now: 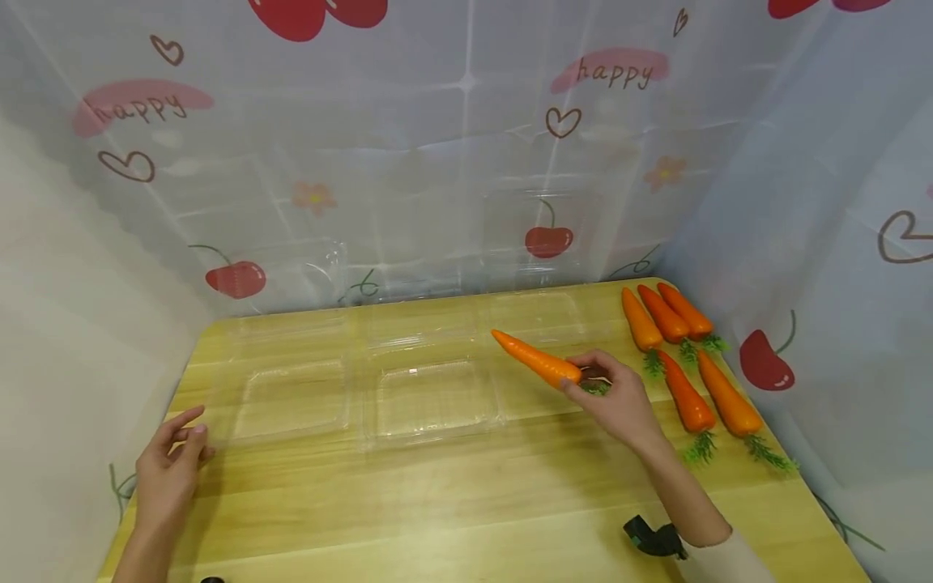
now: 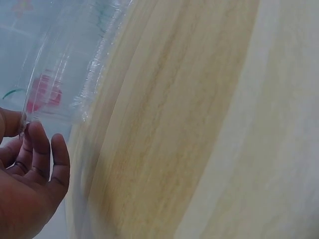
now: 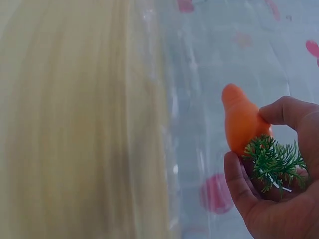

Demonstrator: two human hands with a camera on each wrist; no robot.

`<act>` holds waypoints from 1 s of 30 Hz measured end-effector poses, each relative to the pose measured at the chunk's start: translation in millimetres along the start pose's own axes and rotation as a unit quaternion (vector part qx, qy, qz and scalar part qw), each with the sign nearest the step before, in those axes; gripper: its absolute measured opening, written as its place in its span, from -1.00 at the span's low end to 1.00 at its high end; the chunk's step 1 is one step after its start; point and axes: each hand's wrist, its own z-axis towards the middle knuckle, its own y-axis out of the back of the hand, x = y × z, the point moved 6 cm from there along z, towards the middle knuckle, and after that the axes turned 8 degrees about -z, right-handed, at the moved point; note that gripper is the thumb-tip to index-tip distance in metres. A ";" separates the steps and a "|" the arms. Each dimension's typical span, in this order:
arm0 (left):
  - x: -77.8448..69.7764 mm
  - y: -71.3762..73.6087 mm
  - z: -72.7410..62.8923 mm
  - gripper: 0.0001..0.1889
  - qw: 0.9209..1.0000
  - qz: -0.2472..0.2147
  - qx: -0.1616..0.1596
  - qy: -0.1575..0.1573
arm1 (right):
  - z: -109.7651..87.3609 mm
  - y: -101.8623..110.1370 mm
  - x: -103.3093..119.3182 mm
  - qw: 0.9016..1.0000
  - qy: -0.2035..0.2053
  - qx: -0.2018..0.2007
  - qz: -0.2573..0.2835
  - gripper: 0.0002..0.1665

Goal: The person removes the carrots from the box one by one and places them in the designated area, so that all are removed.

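An orange carrot (image 1: 535, 358) with a green leafy top (image 3: 273, 160) is pinched near its thick end between the thumb and fingers of my right hand (image 1: 615, 397). Its thin tip points left and away, above the table beside the middle clear plastic box (image 1: 430, 440). At the far left, my left hand (image 1: 169, 465) holds the near left corner of another clear plastic box (image 1: 284, 438). In the left wrist view, the rim of that box (image 2: 30, 92) runs between the thumb and fingers of my left hand (image 2: 35, 174).
Several more carrots (image 1: 685, 393) lie in two rows along the table's right side. Clear plastic lids (image 1: 539, 243) stand up behind the boxes, against a printed curtain (image 1: 437, 121). A black device (image 1: 652, 538) sits by my right wrist. The wooden table (image 1: 437, 518) extends in front.
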 end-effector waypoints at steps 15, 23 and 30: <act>3.2 8.3 -6.0 -0.61 0.999 0.014 -0.027 0.019 | -64.7 75.1 -85.7 0.973 -0.136 -0.163 -0.087 -0.46; 6.8 8.6 -7.2 -0.58 0.999 0.010 -0.040 0.026 | -72.8 77.0 -95.8 0.956 -0.130 -0.171 -0.198 -0.39; 5.2 8.0 -9.7 -0.55 0.999 0.008 -0.033 0.027 | -74.2 76.3 -106.3 0.950 -0.129 -0.150 -0.240 -0.39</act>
